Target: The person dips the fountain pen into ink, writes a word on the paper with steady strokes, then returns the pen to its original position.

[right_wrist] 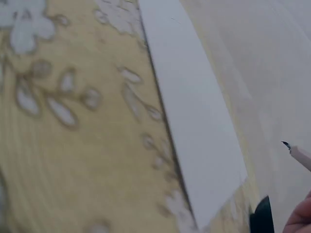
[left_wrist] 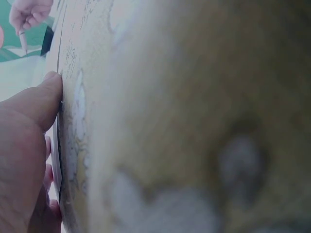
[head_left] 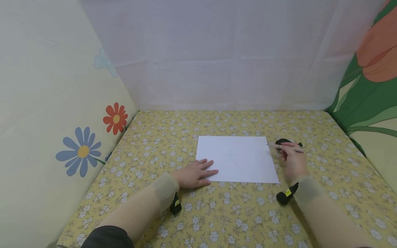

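Observation:
A white sheet of paper lies on the table, with a few thin crossing lines drawn near its middle. My left hand rests spread on the sheet's near left corner, fingers straight. Beyond the sheet's right edge, my right hand pinches a slim light-coloured pen. Its dark tip points left, over the sheet's upper right edge in the head view. In the right wrist view the pen shows its uncapped dark point raised above the surface.
A black object lies just behind my right hand, partly hidden by it. The table wears a yellow floral cloth. A pale sheet hangs at the back, with flower-printed panels on both sides.

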A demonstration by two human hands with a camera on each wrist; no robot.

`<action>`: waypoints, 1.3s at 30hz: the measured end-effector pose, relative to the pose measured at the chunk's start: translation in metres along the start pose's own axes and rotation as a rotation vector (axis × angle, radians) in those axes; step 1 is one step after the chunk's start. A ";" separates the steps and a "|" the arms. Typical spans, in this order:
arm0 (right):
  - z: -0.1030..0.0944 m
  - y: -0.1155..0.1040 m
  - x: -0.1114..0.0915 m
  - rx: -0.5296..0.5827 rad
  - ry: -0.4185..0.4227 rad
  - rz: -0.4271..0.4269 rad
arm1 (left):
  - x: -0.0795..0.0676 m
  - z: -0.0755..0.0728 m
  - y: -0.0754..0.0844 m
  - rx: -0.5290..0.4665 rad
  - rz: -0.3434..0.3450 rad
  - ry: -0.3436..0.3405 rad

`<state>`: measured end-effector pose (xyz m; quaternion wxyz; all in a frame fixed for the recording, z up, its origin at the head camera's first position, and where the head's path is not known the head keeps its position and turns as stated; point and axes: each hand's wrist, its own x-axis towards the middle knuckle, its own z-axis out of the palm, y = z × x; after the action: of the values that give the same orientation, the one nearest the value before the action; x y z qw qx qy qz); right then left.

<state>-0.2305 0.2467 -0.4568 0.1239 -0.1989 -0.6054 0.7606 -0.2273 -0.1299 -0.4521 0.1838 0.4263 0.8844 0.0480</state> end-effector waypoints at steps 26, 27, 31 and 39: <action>-0.054 -0.012 0.011 0.282 0.283 -0.012 | 0.001 0.002 -0.002 -0.009 0.010 0.009; -0.054 -0.013 0.010 0.294 0.289 -0.011 | 0.001 0.002 -0.002 -0.006 0.012 0.010; -0.056 -0.013 0.010 0.316 0.296 -0.015 | 0.001 0.002 -0.003 0.002 0.014 0.010; -0.052 -0.012 0.012 0.249 0.376 0.052 | 0.000 0.000 -0.001 0.006 0.010 0.001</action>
<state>-0.2180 0.2998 -0.4566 0.2387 -0.3360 -0.4677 0.7819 -0.2279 -0.1299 -0.4525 0.1818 0.4312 0.8826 0.0463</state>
